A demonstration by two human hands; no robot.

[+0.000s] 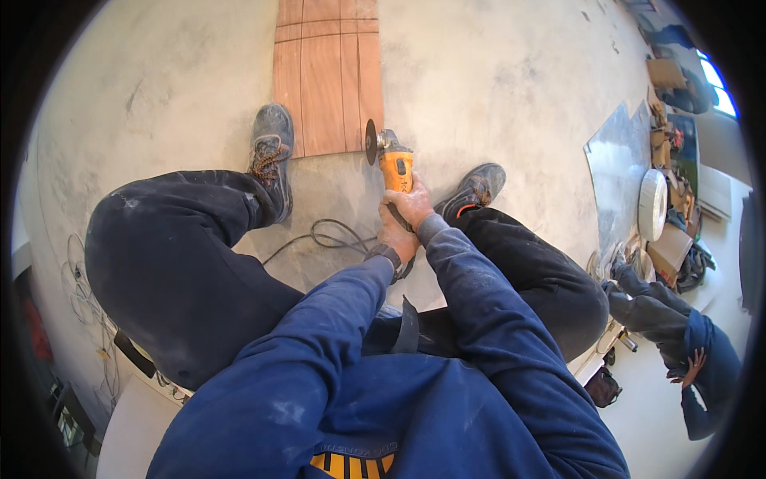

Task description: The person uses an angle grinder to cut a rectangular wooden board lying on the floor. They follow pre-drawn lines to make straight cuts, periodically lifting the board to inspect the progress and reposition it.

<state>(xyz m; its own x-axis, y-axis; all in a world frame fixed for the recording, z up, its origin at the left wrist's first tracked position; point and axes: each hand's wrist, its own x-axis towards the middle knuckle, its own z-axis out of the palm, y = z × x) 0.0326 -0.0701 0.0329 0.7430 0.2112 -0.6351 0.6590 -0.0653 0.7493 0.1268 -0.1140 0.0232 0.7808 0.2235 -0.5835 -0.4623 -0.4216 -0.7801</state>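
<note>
An orange-and-black angle grinder with a dark cutting disc is held upright in the middle of the view, disc at the top end. My right hand is closed around its body. Just below, my left hand grips the grinder's rear end, its fingertips partly hidden by the right hand. Both hands look dusty. Beyond the grinder, between my dark boots, a reddish wooden board marked with dark straight lines lies on the pale floor. A black cord loops on the floor left of my hands.
My bent legs frame the tool. At the right lean metal sheets, beside a white roll, cardboard and piled items. A co-worker in blue is at the lower right. Tangled cables lie at the left.
</note>
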